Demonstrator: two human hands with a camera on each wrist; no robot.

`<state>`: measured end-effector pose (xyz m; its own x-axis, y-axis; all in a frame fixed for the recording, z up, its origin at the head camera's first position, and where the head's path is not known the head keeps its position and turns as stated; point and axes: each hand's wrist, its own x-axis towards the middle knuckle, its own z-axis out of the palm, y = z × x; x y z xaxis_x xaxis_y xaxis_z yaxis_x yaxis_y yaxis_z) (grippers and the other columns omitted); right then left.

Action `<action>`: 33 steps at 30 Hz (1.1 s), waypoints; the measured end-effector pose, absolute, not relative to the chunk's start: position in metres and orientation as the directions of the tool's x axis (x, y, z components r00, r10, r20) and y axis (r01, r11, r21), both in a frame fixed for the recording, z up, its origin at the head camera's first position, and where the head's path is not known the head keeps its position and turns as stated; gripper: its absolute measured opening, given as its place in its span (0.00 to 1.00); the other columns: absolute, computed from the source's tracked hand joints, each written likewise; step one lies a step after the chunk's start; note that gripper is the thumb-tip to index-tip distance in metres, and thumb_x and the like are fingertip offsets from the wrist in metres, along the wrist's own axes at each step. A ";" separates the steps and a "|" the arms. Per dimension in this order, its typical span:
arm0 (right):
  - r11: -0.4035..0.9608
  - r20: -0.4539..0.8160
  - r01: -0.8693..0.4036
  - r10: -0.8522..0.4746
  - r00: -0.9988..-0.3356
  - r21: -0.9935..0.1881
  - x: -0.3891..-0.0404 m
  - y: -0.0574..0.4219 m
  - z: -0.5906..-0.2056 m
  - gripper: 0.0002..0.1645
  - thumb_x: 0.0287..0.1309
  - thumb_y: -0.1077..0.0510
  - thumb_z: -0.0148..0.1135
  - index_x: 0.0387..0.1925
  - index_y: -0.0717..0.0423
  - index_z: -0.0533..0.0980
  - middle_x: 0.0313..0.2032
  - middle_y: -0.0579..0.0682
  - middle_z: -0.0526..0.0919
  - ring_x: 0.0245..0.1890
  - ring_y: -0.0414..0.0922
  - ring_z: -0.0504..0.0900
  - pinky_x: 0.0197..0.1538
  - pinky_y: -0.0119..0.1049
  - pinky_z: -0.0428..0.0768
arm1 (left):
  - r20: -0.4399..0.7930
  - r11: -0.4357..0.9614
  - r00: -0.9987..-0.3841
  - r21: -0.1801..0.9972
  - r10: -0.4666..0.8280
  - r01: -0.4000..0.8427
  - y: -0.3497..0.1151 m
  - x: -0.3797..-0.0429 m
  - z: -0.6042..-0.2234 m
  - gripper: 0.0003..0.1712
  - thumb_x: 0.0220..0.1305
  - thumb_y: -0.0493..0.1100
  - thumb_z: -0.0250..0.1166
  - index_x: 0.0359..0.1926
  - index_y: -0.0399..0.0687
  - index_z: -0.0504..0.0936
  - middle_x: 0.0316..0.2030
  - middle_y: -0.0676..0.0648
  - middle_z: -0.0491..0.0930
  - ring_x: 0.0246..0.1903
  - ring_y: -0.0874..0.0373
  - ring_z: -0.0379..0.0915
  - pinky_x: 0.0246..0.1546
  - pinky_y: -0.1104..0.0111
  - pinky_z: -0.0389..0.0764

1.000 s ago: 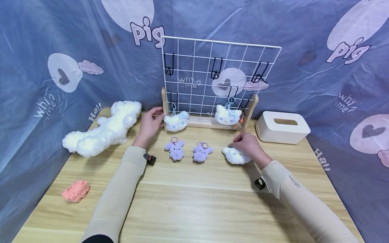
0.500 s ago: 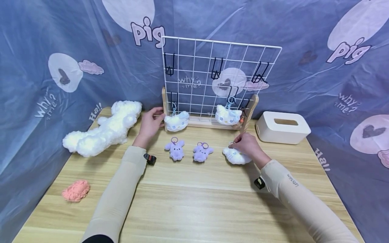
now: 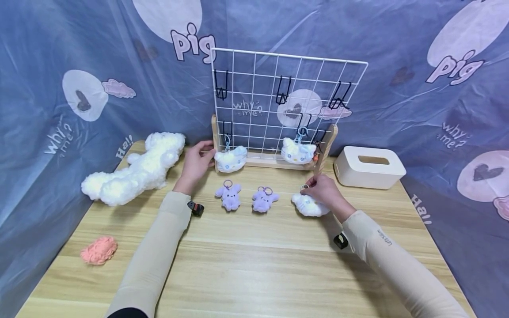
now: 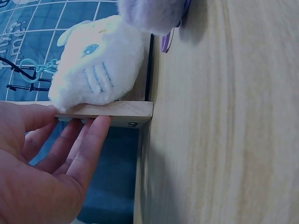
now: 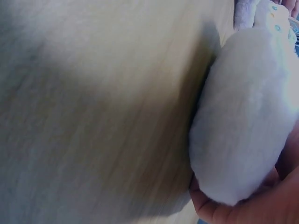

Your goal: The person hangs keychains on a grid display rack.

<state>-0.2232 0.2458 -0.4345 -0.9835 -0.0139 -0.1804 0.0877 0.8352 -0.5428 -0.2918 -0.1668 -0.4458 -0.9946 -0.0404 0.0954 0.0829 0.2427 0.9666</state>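
Note:
My left hand grips the wooden side post of a white wire grid rack, thumb on one side and fingers on the other. Close by it hangs a white cat-head plush keychain on a black hook. With the right hand I pinch the ring of another white cat-head plush keychain, which lies at the table by the rack's right foot; its near side fills much of the right wrist view. A third cat-head plush keychain hangs on the rack's right part.
Two purple plush keychains lie before the rack. A white tissue box stands right of it. At left are a fluffy white cloud-like plush and a coral-pink bundle. Several black hooks hang on the grid.
The ring in my right fingers shows slightly more and stands a little further right, as the hand shifts marginally. My left hand stays on the post.

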 end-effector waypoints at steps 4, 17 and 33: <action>0.841 -0.155 0.054 -0.036 -0.987 -0.538 -0.222 0.249 -0.435 0.11 0.65 0.54 0.78 0.37 0.58 0.86 0.37 0.53 0.90 0.45 0.54 0.85 0.52 0.41 0.81 | 0.097 0.250 -0.995 0.965 -0.038 0.084 -0.167 -0.292 -0.447 0.25 0.85 0.37 0.63 0.77 0.36 0.77 0.67 0.29 0.82 0.55 0.43 0.84 0.61 0.45 0.95; 0.797 -0.174 0.067 -0.048 -0.984 -0.601 -0.219 0.258 -0.431 0.13 0.75 0.52 0.71 0.45 0.59 0.87 0.40 0.53 0.89 0.41 0.46 0.82 0.45 0.33 0.78 | 0.102 0.246 -0.994 0.965 -0.030 0.092 -0.166 -0.292 -0.448 0.25 0.85 0.37 0.63 0.77 0.36 0.77 0.67 0.28 0.81 0.56 0.41 0.84 0.60 0.46 0.96; 0.785 -0.100 0.004 -0.073 -0.992 -0.619 -0.213 0.264 -0.416 0.15 0.79 0.52 0.68 0.50 0.61 0.88 0.45 0.58 0.92 0.43 0.46 0.82 0.45 0.32 0.78 | 0.094 0.256 -0.995 0.963 -0.033 0.083 -0.167 -0.291 -0.446 0.25 0.86 0.39 0.62 0.77 0.38 0.77 0.67 0.30 0.81 0.54 0.45 0.83 0.61 0.47 0.95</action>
<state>-0.2133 0.2642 -0.4160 -0.9923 -0.0731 -0.0996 0.0043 0.7853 -0.6190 -0.2908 -0.1672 -0.4459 -0.9950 -0.0326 0.0943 0.0829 0.2563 0.9630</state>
